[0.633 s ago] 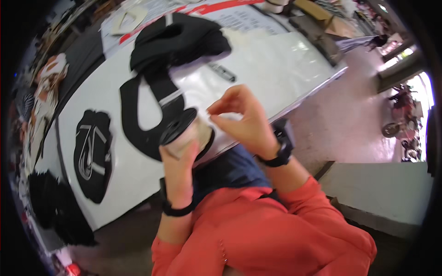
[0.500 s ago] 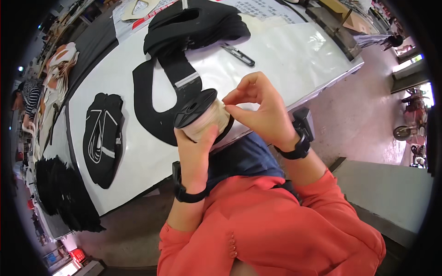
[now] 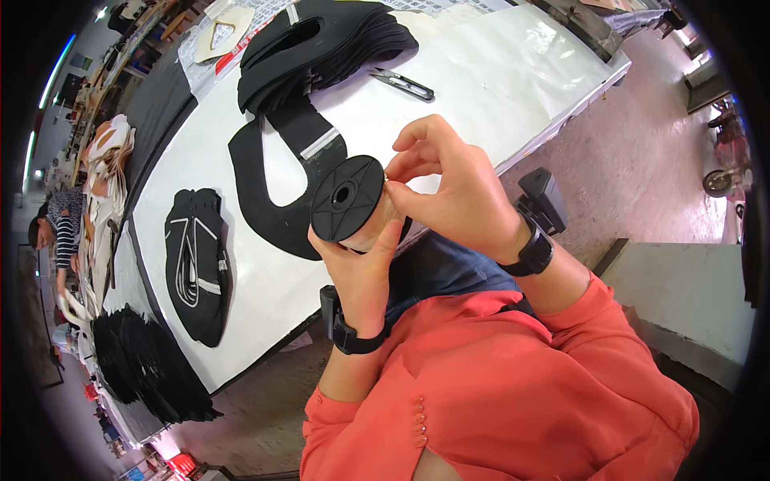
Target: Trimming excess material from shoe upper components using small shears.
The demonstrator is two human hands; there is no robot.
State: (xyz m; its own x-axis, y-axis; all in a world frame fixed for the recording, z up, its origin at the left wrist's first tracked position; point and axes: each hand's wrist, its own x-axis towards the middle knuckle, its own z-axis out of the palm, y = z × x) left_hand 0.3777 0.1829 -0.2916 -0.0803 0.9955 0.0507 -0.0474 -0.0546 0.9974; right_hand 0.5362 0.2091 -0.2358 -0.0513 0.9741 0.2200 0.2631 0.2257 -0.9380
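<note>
My left hand (image 3: 359, 276) is wrapped round a spool (image 3: 353, 210) with black end discs and a cream winding, its star-ribbed disc turned up toward me. At the spool's right rim, the thumb and fingertips of my right hand (image 3: 457, 192) are pinched together. Whatever they grip is too small to make out. Just behind the spool lies a curved black fabric piece (image 3: 273, 216) with a grey strip across it. Farther back are a stack of black cut pieces (image 3: 329, 52) and black-handled thread snips (image 3: 405, 84).
A folded black bundle with grey piping (image 3: 196, 272) lies on the left of the white table (image 3: 249, 321). Black strips (image 3: 148, 365) and a pile of pale pieces (image 3: 108, 168) sit farther left. A person in a striped sleeve (image 3: 62, 236) is at the far left.
The spool has tilted so its black end disc faces me more fully. Both hands have shifted slightly in the picture. The right hand keeps its pinch, and the view has turned a little.
</note>
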